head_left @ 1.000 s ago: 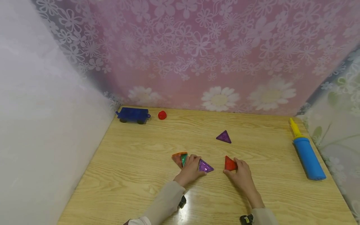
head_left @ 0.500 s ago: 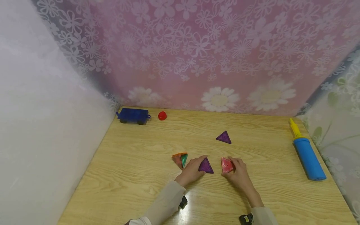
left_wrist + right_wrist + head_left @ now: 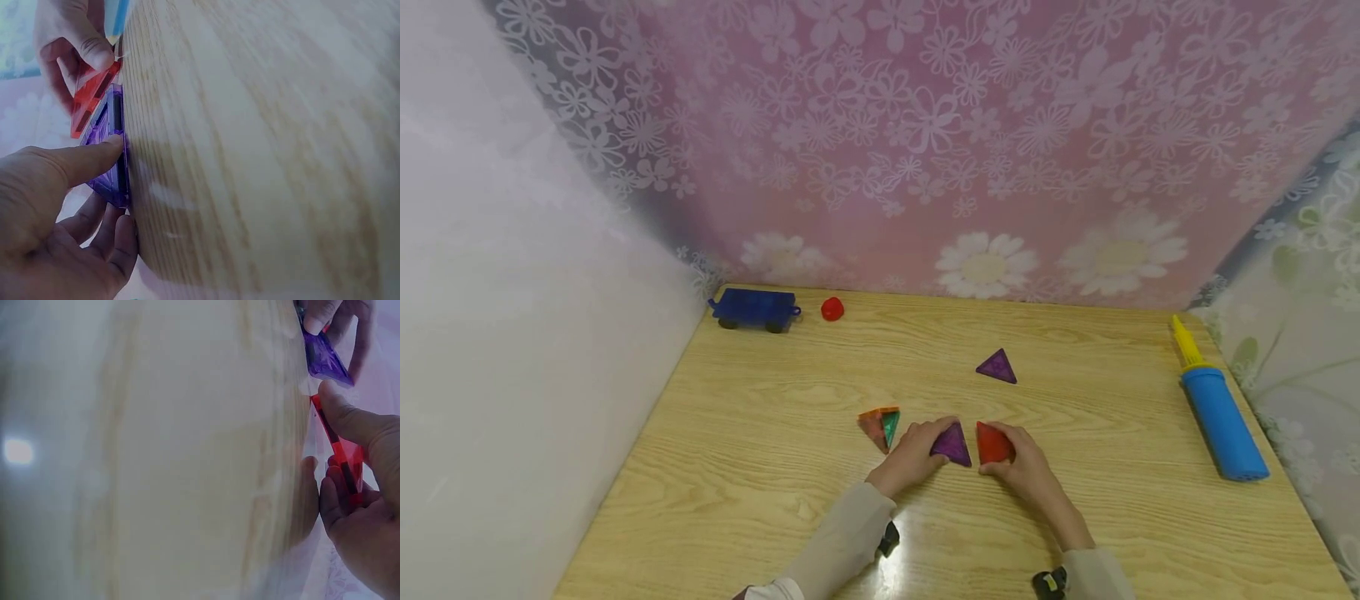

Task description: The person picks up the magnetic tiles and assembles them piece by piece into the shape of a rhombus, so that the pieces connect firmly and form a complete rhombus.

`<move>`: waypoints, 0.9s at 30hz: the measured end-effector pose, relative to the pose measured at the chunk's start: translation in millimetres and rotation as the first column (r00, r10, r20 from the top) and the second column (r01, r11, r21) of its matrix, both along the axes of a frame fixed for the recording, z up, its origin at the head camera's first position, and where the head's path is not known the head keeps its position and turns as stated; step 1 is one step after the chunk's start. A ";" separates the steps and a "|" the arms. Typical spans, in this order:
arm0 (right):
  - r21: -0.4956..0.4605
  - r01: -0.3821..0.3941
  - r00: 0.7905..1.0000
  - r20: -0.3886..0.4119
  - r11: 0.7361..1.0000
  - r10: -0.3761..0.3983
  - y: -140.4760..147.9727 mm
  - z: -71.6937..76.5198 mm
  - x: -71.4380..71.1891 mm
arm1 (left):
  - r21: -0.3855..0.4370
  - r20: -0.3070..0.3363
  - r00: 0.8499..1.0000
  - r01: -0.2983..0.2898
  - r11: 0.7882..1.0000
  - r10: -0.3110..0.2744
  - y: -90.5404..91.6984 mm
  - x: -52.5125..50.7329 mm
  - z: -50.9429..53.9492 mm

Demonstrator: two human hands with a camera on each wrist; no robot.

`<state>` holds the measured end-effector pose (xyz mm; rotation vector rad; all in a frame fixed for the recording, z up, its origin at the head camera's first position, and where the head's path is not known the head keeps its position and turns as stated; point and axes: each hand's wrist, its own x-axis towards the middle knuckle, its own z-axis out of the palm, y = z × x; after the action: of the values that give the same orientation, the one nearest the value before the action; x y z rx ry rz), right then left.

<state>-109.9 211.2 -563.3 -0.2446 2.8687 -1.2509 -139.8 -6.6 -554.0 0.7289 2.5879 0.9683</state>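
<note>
My left hand (image 3: 916, 454) pinches a purple triangular tile (image 3: 952, 445) between thumb and fingers, low over the table. Just to its right, my right hand (image 3: 1024, 463) pinches a red triangular tile (image 3: 994, 444) by its outer side. A narrow gap separates the two tiles in the head view. The left wrist view shows the thumb on the edge of the purple tile (image 3: 111, 150), with the red tile (image 3: 94, 100) beyond it. In the right wrist view the red tile (image 3: 340, 453) is tilted between thumb and fingers.
On the wooden table (image 3: 760, 500), an orange and green tile piece (image 3: 878, 427) lies left of my left hand. Another purple triangle (image 3: 997, 367) lies farther back. A blue wheeled cart (image 3: 755, 308) and small red object (image 3: 832, 309) sit at the back left, a blue-yellow pump (image 3: 1225, 421) at right.
My right hand has brought the red tile leftward, closer to the purple one, its tilt varying on the way. My left hand has turned the purple tile slightly and shifted a little right.
</note>
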 end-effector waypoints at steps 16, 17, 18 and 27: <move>0.038 -0.022 1.000 0.011 0.999 0.022 -9.0 -0.6 -0.8 | -0.072 0.015 0.999 0.043 0.996 -0.042 0.6 -1.1 2.0; 0.040 -0.029 1.000 0.008 0.999 0.029 -9.8 -0.9 -0.5 | -0.075 0.017 0.999 0.045 0.996 -0.044 0.8 -1.0 1.8; 0.043 -0.033 0.999 0.004 0.999 0.033 -10.7 -1.1 -0.1 | -0.079 0.015 0.999 0.048 0.996 -0.047 1.0 -1.0 1.7; 0.070 -0.026 1.000 -0.006 0.997 0.027 -14.4 -1.3 -1.8 | -0.099 -0.016 0.998 0.057 0.994 -0.059 1.0 -2.3 0.8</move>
<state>-111.7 196.8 -564.5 -0.2860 2.8983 -1.1454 -142.1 -5.7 -553.2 0.7856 2.5944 0.8148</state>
